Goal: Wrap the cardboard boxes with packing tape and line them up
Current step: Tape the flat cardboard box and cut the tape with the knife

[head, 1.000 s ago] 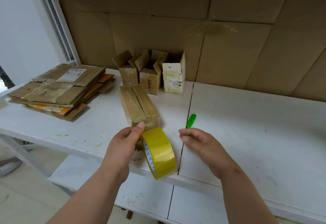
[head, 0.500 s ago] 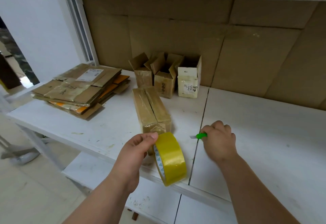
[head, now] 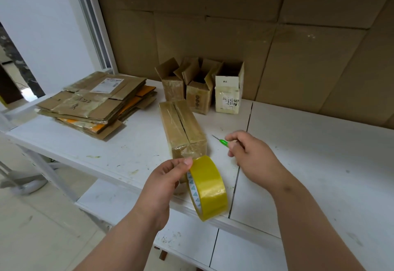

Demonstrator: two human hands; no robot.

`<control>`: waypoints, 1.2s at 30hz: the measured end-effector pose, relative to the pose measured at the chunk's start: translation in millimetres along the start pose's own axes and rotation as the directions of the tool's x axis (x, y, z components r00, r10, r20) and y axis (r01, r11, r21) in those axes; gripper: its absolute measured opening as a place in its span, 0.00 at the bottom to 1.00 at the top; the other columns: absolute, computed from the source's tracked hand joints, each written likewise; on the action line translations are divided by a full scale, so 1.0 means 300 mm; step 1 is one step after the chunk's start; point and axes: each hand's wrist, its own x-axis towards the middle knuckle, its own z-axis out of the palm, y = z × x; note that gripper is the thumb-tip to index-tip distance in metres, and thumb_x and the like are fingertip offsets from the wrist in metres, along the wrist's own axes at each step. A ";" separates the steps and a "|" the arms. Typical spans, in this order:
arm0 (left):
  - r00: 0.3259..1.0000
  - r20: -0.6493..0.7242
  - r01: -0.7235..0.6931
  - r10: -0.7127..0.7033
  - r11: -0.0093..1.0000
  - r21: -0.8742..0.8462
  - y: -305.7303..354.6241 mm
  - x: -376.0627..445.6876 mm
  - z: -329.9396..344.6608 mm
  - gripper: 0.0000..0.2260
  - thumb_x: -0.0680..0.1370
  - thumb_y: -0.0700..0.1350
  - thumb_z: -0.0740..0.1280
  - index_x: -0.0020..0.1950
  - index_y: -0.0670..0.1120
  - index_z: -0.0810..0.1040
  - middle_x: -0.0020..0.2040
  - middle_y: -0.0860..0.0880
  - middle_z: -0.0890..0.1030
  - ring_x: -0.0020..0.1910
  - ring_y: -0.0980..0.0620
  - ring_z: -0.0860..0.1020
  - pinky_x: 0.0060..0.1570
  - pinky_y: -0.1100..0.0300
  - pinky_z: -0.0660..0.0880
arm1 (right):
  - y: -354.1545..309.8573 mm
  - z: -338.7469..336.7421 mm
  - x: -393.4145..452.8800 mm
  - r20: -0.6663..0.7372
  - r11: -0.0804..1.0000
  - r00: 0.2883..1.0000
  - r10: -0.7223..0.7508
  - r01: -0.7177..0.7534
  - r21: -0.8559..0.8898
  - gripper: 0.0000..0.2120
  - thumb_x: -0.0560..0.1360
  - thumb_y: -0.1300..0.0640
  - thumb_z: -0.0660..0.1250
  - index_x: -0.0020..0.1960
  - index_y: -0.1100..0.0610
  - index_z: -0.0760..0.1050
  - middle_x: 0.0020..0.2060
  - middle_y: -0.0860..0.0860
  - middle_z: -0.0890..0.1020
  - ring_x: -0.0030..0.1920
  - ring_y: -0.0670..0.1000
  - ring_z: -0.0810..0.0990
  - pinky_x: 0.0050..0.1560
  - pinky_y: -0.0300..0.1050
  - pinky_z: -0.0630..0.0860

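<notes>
A long cardboard box (head: 182, 126) wrapped in tape lies on the white table (head: 319, 164), its near end facing me. My left hand (head: 166, 183) grips a yellow roll of packing tape (head: 207, 187) just in front of that end, thumb on top of the roll. A strip of tape seems to run from the roll to the box end. My right hand (head: 253, 155) holds a small green-handled cutter (head: 222, 141), its thin blade pointing left toward the box. Three small open boxes (head: 200, 91) stand in a row at the back.
A stack of flattened cardboard (head: 96, 104) lies on the table's left side. Cardboard sheets (head: 277, 47) line the back wall. A lower white shelf (head: 191, 234) juts out under the table's front edge. The floor lies to the left.
My right hand reached the green cutter on the table, closed on it and lifted it, blade now pointing at the box. My left hand kept hold of the tape roll.
</notes>
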 end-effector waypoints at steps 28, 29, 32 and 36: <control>1.000 0.026 -0.003 0.002 0.999 0.042 0.020 -0.019 0.007 0.19 0.65 0.57 0.70 0.51 0.48 0.83 0.42 0.53 0.86 0.39 0.61 0.82 0.48 0.57 0.71 | -0.189 0.059 0.095 0.244 0.885 0.966 -0.084 0.185 -0.426 0.07 0.79 0.49 0.65 0.48 0.49 0.81 0.41 0.45 0.81 0.44 0.48 0.79 0.46 0.47 0.78; 1.000 0.026 -0.002 0.001 0.999 0.044 0.020 -0.018 0.007 0.19 0.66 0.57 0.70 0.51 0.48 0.83 0.43 0.53 0.86 0.39 0.61 0.82 0.48 0.57 0.71 | -0.189 0.061 0.098 0.247 0.881 0.965 -0.085 0.189 -0.435 0.07 0.79 0.49 0.65 0.49 0.49 0.81 0.42 0.45 0.81 0.44 0.48 0.79 0.47 0.48 0.78; 1.000 0.027 -0.002 0.001 0.999 0.054 0.019 -0.015 0.009 0.19 0.66 0.57 0.70 0.51 0.48 0.83 0.43 0.52 0.86 0.42 0.58 0.83 0.49 0.57 0.72 | -0.187 0.071 0.109 0.254 0.862 0.964 -0.080 0.194 -0.467 0.07 0.79 0.48 0.65 0.49 0.48 0.81 0.43 0.46 0.81 0.46 0.49 0.79 0.48 0.49 0.79; 1.000 0.024 -0.005 0.004 0.997 0.072 0.016 -0.009 0.009 0.17 0.66 0.57 0.69 0.49 0.49 0.83 0.45 0.52 0.86 0.48 0.53 0.81 0.51 0.57 0.73 | -0.172 0.085 0.121 0.252 0.857 0.965 -0.074 0.191 -0.479 0.07 0.79 0.48 0.65 0.49 0.48 0.81 0.42 0.45 0.81 0.45 0.49 0.79 0.47 0.47 0.78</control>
